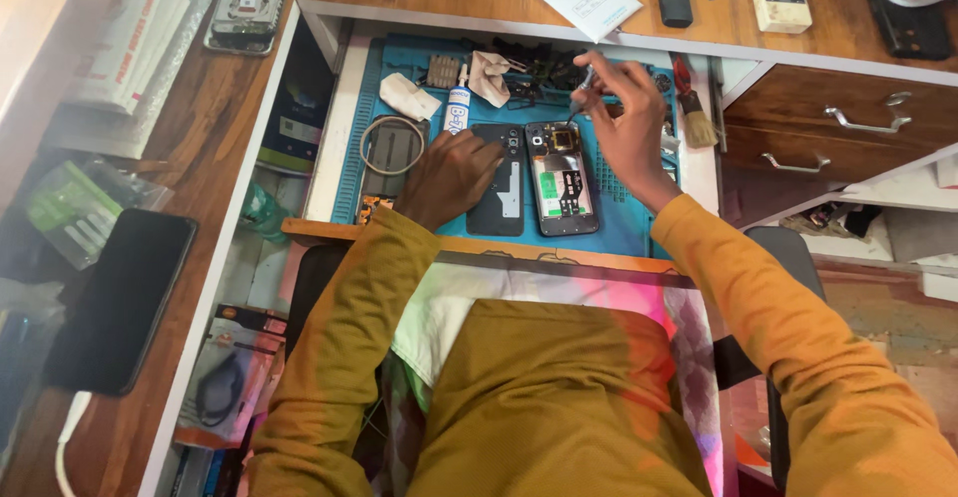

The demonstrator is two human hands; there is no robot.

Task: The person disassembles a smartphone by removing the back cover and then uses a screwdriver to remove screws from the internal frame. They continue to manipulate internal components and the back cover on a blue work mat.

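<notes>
Already, the opened phone (562,178) is lying stripped beside its back cover (499,180); right hand (624,123) fingers are pinching a screwdriver (581,93), left hand (454,173) fingers curling loosely, holding nothing.

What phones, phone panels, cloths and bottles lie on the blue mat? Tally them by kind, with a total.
Opened phones with bare circuit boards: 1
Black phone back panels: 1
White crumpled cloths: 2
White glue bottles: 1
Total: 5

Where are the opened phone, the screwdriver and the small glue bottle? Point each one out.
opened phone (562,180): head view, on its exposed inner board.
screwdriver (582,88): head view, on the handle held in the right hand (629,123).
small glue bottle (458,110): head view, on the white body.
</notes>
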